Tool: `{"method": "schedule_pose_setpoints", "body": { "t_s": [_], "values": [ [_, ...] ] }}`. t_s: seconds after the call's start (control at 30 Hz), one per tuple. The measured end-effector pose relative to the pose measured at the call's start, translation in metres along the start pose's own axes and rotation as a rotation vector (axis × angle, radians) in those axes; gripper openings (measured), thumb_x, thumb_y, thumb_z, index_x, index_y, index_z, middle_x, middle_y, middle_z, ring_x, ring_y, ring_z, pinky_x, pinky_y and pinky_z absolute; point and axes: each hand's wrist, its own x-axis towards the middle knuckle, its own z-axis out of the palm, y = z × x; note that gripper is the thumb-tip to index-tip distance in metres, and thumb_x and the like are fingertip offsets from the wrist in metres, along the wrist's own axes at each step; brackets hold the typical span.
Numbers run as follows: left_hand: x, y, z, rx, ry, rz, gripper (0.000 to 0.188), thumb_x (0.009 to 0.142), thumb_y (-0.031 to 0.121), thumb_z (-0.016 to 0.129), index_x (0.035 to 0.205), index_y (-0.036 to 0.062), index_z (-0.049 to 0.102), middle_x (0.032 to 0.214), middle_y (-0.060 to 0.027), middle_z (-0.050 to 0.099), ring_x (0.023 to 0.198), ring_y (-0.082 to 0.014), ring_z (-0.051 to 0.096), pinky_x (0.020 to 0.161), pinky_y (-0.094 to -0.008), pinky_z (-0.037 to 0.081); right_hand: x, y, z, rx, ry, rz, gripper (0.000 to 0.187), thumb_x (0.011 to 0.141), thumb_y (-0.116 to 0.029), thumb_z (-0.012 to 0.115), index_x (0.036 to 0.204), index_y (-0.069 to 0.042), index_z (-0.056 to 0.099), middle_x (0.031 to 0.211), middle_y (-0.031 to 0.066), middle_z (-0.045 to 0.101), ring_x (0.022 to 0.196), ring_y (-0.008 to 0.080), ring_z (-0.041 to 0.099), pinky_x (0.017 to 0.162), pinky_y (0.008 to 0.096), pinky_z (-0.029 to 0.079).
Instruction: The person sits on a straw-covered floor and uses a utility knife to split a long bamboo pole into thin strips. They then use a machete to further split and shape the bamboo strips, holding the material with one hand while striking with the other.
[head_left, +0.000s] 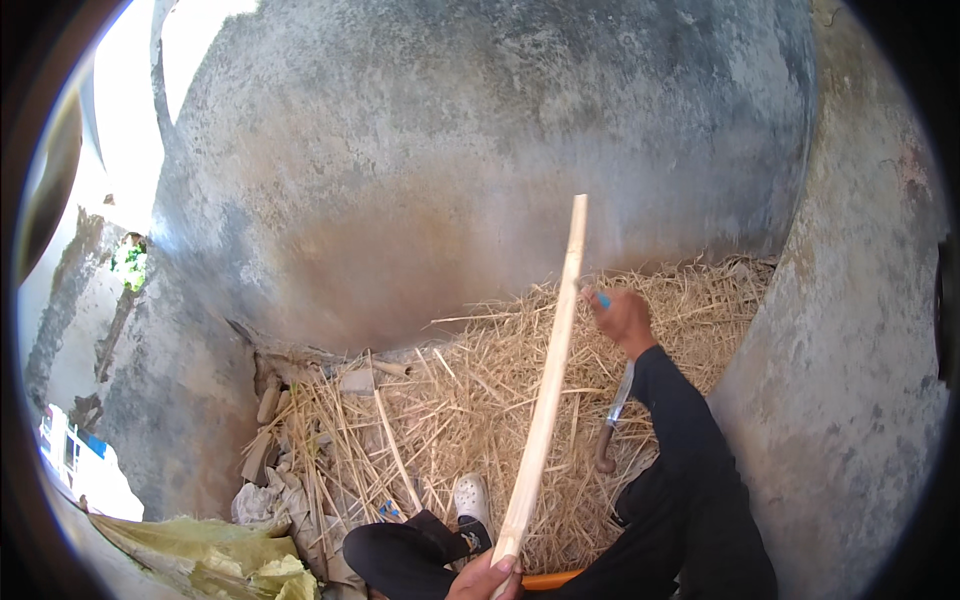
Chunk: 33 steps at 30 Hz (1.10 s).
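Observation:
A long, pale split bamboo strip [545, 405] slants upward and away from me, its far end standing out against the wall. My left hand [484, 578], at the lower edge, is closed around the strip's near end. Beside the upper part of the strip is my right hand [622, 318], blurred and closed on a small tool with a bit of blue showing [603, 300]. The tool's tip is close to the strip's edge; I cannot tell if they touch. Below my right forearm, a knife with a metal blade [621, 393] and brown handle [605, 448] lies on the shavings.
Straw-like shavings [480, 400] cover the floor up to the grey wall [480, 150]. A curved wall [850, 350] rises at right. Yellowish sheeting [200, 545] lies at lower left. My shoe [471, 497] rests among the shavings; something orange [550, 579] shows under me.

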Motion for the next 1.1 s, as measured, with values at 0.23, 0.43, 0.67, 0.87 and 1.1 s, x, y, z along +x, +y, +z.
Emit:
{"method": "schedule_pose_setpoints", "body": {
  "t_s": [0.23, 0.43, 0.67, 0.87, 1.1],
  "values": [
    [0.016, 0.02, -0.002, 0.204, 0.052, 0.143, 0.023, 0.098, 0.028, 0.052, 0.094, 0.0053, 0.052, 0.056, 0.0027, 0.047, 0.039, -0.0053, 0.041, 0.036, -0.0182, 0.031, -0.019, -0.009, -0.041, 0.238, -0.169, 0.065, 0.074, 0.086, -0.072, 0.045, 0.052, -0.007, 0.054, 0.045, 0.0038, 0.046, 0.041, 0.0192, 0.046, 0.041, 0.0369, 0.033],
    [0.018, 0.033, 0.005, 0.239, 0.084, 0.167, 0.026, 0.1, 0.028, 0.045, 0.098, 0.0029, 0.049, 0.052, 0.0011, 0.042, 0.037, -0.0084, 0.038, 0.04, -0.0212, 0.034, -0.095, -0.119, -0.055, 0.204, -0.464, -0.431, 0.072, 0.084, -0.073, 0.045, 0.053, -0.01, 0.058, 0.046, 0.0052, 0.051, 0.041, 0.0235, 0.053, 0.042, 0.0369, 0.039],
    [0.009, 0.03, -0.001, 0.319, 0.075, 0.156, 0.025, 0.1, 0.027, 0.047, 0.102, 0.0027, 0.051, 0.056, 0.0012, 0.045, 0.04, -0.0068, 0.039, 0.037, -0.0197, 0.032, -0.073, -0.093, -0.033, 0.158, -0.35, -0.305, 0.075, 0.08, -0.079, 0.044, 0.049, -0.012, 0.056, 0.04, 0.0058, 0.045, 0.034, 0.0223, 0.047, 0.037, 0.0373, 0.036],
    [0.013, 0.034, -0.011, 0.39, 0.076, 0.173, 0.03, 0.101, 0.031, 0.045, 0.101, 0.001, 0.046, 0.054, -0.0029, 0.044, 0.04, -0.0105, 0.042, 0.039, -0.0223, 0.037, -0.104, -0.126, -0.038, 0.173, -0.328, -0.568, 0.071, 0.074, -0.079, 0.053, 0.048, -0.013, 0.051, 0.043, 0.0045, 0.048, 0.037, 0.0232, 0.051, 0.038, 0.0363, 0.038],
    [0.014, 0.034, -0.011, 0.38, 0.048, 0.168, 0.028, 0.101, 0.029, 0.045, 0.102, 0.0013, 0.045, 0.055, -0.0028, 0.044, 0.041, -0.01, 0.042, 0.039, -0.0222, 0.037, -0.094, -0.097, 0.007, 0.06, -0.043, -0.553, 0.074, 0.076, -0.083, 0.044, 0.048, -0.015, 0.049, 0.04, -0.0001, 0.043, 0.032, 0.0146, 0.041, 0.035, 0.0325, 0.031]
  ]
}}
